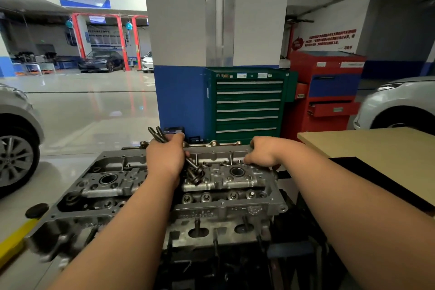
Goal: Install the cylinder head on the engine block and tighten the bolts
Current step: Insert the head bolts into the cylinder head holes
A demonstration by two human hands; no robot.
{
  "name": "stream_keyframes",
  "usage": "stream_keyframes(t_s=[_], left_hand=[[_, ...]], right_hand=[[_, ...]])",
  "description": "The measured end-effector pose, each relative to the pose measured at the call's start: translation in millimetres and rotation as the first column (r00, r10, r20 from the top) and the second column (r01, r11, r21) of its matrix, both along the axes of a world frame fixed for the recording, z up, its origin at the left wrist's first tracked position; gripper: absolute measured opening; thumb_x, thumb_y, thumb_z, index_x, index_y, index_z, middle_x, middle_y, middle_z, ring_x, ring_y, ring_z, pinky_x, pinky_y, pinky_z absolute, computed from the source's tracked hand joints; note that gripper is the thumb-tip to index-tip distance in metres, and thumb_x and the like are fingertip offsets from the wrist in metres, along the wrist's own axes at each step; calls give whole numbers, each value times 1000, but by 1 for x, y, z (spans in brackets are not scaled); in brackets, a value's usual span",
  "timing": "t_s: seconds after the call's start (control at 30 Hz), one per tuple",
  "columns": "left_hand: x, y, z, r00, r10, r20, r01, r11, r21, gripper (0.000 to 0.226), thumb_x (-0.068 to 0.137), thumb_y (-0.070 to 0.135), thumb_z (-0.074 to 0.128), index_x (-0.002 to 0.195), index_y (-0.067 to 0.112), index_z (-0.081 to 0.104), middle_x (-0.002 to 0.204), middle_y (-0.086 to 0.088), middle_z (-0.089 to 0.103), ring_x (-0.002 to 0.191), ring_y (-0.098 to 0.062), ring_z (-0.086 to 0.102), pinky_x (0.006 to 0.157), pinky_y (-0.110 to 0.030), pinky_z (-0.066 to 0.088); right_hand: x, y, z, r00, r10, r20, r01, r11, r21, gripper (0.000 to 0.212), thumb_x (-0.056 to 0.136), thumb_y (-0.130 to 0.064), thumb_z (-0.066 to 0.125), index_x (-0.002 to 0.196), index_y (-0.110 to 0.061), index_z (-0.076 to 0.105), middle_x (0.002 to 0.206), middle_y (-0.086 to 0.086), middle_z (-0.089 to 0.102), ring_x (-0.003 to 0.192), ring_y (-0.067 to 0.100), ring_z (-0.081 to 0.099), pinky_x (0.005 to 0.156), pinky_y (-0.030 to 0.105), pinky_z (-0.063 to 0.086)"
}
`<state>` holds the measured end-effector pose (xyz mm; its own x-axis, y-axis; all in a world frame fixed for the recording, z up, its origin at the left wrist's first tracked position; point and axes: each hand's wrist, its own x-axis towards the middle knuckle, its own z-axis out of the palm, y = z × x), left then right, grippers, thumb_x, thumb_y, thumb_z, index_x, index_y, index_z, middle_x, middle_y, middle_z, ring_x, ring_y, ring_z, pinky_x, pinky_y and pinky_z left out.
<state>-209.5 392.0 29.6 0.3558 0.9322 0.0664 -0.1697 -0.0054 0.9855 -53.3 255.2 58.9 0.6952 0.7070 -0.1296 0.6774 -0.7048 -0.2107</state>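
Now, cylinder head (pixel 211 186): one, grey metal, is seen lying lengthwise across the middle of the view with its open top turned up; two round bores are counted in that top, one toward each end.
left hand (pixel 166 160): one, closed round a bundle of bolts and held over the middle of the cylinder head.
bolts (pixel 196 173): two threaded ends are seen jutting out past the far edge of the cylinder head, and the flanged heads are gathered just above its top; the full number in the bundle cannot be counted.
right hand (pixel 263 152): one, laid on the far right corner of the cylinder head with fingers bent down onto the metal; whether anything is pinched beneath them cannot be told.
engine block (pixel 202 266): only a dark, blurred mass is made out beneath the cylinder head.
worktop (pixel 376 146): one, tan, to the right of the cylinder head; one black mat (pixel 388 181) is laid on its near part.
green tool cabinet (pixel 248 106): one, behind the cylinder head; six silver drawer rails are counted.
red tool cart (pixel 329 92): one, behind and to the right of the cylinder head.
cars: four are counted, namely a silver car (pixel 16 125) left of the cylinder head, a white car (pixel 397 103) to its right, and a dark car (pixel 101 61) and a second white car (pixel 147 62) far behind it.
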Motion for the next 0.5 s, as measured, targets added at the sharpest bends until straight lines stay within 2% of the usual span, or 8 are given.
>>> stream_keyframes(t_s=[0.1, 0.2, 0.27, 0.3, 0.4, 0.43, 0.5], left_hand=[[0, 0, -1, 1000, -3, 2, 3, 1000, 8, 9, 89, 23, 60, 86, 15, 58, 63, -6, 61, 43, -12, 55, 42, -22, 41], [-1, 0, -2, 1000, -13, -2, 13, 1000, 6, 9, 89, 22, 60, 85, 15, 58, 62, -6, 60, 42, -11, 55, 42, -23, 41], [-1, 0, -1, 1000, -24, 4, 24, 1000, 1, 9, 89, 22, 60, 84, 15, 58, 60, -5, 59, 42, -12, 55, 42, -23, 42], [-2, 0, -1, 1000, -26, 4, 26, 1000, 1, 9, 90, 22, 60, 83, 16, 57, 60, -5, 59, 43, -13, 55, 43, -24, 43], [-3, -2, -1, 1000, -20, 1, 20, 1000, 8, 11, 89, 22, 59, 79, 18, 56, 59, -6, 59, 45, -16, 56, 50, -28, 47], [-4, -2, -1, 1000, -16, -5, 16, 1000, 16, 11, 89, 21, 59, 78, 18, 56, 59, -6, 59, 45, -16, 56, 52, -30, 49], [-4, -3, -1, 1000, -13, -13, 13, 1000, 28, 10, 89, 21, 58, 80, 18, 57, 62, -7, 59, 45, -16, 56, 53, -31, 50]], right_hand=[[1, 8, -3, 998, -36, -42, 37, 999, 14, 36, 91, -34, 58, 111, -4, 61, 87, 2, 58, 76, 18, 57, 60, 28, 42], [-4, 19, -7, 993, -74, 89, 80, 994, -69, 28, 94, -22, 50, 111, -2, 61, 94, 8, 58, 85, 25, 60, 70, 30, 48], [-5, 22, -6, 990, -56, 128, 73, 989, -130, 29, 96, -20, 48, 114, -3, 61, 102, 10, 60, 93, 26, 61, 76, 31, 50], [-4, 20, -2, 994, -28, 104, 44, 987, -153, 28, 97, -24, 48, 111, -4, 63, 102, 9, 60, 91, 25, 61, 74, 30, 49], [0, 10, 11, 998, -11, -69, 3, 994, -106, 26, 91, -37, 56, 81, -14, 62, 85, 0, 60, 73, 16, 59, 57, 27, 45], [1, 11, 11, 996, -14, -83, 5, 994, -110, 26, 90, -36, 57, 79, -13, 61, 83, 0, 58, 71, 16, 59, 58, 27, 47], [-1, 15, 6, 1000, -21, -14, 19, 991, -135, 20, 93, -27, 53, 92, -9, 62, 91, 4, 60, 79, 20, 60, 70, 31, 51]])
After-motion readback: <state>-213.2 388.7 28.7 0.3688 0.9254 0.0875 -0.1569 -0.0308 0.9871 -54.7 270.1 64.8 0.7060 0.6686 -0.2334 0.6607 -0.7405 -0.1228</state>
